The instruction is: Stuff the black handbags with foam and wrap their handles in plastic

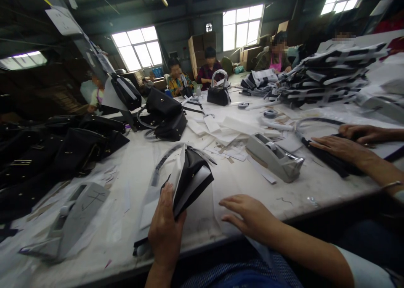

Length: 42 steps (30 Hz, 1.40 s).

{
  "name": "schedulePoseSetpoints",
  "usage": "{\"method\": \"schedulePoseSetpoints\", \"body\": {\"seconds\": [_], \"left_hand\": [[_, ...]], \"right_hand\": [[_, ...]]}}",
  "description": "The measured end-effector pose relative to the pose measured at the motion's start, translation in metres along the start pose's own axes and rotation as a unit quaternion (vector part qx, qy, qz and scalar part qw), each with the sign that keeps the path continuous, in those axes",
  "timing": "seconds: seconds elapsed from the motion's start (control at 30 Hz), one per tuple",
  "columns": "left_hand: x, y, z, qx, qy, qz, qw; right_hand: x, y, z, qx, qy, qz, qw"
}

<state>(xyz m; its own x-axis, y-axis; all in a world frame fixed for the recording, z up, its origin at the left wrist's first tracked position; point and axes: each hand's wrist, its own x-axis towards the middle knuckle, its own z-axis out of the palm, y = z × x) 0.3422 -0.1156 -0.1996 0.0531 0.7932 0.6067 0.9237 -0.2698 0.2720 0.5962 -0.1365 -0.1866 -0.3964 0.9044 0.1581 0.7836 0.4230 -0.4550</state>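
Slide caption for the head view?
Left hand grips a black handbag between two tape dispensers at a cluttered worktable; right hand open nearby.

White worktable [284,197], heaped black bags [78,149] at left, grey tape dispensers [268,162], paper scraps [233,130], small grey rolls [270,114]

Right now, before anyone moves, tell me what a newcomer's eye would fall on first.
Probably the black handbag held in the person's left hand at the front of the white table, with the right hand open beside it. Next, likely, come the heap of black handbags along the left and the tall stack of black-and-white pieces at the upper right.
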Motion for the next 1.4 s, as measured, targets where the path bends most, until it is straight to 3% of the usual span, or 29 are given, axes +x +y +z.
{"method": "schedulePoseSetpoints", "body": {"seconds": [0.07, 0.13, 0.27, 0.4, 0.5, 0.6, 0.77, 0.93, 1.03, 1.13, 1.3, 1.4], "left_hand": [[0.001, 0.001, -0.001, 0.0, 0.002, 0.0, 1.0], [0.002, 0.001, -0.001, 0.002, 0.007, -0.002, 1.0], [0.003, 0.0, -0.003, -0.004, 0.014, -0.003, 1.0], [0.004, 0.0, -0.002, -0.006, 0.02, -0.012, 1.0], [0.005, -0.001, 0.0, 0.001, 0.015, -0.01, 1.0], [0.005, -0.001, 0.0, 0.009, 0.009, -0.015, 1.0], [0.006, -0.002, -0.003, 0.028, 0.025, -0.026, 0.999], [0.007, -0.005, -0.003, 0.063, 0.025, -0.055, 0.996], [0.008, -0.006, -0.002, 0.071, 0.017, -0.064, 0.995], [0.009, -0.007, -0.001, 0.058, 0.015, -0.064, 0.996], [0.012, -0.007, 0.0, 0.025, 0.027, -0.032, 0.999], [0.013, -0.006, -0.001, 0.017, 0.024, -0.028, 0.999]], "right_hand": [[0.016, 0.009, 0.011, -0.006, 0.027, 0.026, 0.999], [0.026, 0.015, 0.026, -0.007, -0.008, 0.024, 1.0], [0.02, 0.017, 0.05, 0.043, -0.109, -0.092, 0.989], [0.024, 0.02, 0.048, 0.081, -0.12, -0.206, 0.968], [0.055, 0.03, 0.04, 0.092, -0.103, -0.269, 0.953], [0.091, 0.036, 0.037, 0.094, -0.055, -0.285, 0.952], [0.117, 0.042, 0.048, 0.085, 0.042, -0.227, 0.969], [0.134, 0.074, 0.054, 0.062, 0.148, -0.06, 0.985], [0.151, 0.096, 0.044, 0.059, 0.175, 0.024, 0.983], [0.162, 0.106, 0.032, 0.08, 0.171, 0.052, 0.981], [0.154, 0.117, 0.013, 0.175, 0.172, 0.064, 0.967], [0.147, 0.137, -0.014, 0.252, 0.192, 0.092, 0.944]]}}
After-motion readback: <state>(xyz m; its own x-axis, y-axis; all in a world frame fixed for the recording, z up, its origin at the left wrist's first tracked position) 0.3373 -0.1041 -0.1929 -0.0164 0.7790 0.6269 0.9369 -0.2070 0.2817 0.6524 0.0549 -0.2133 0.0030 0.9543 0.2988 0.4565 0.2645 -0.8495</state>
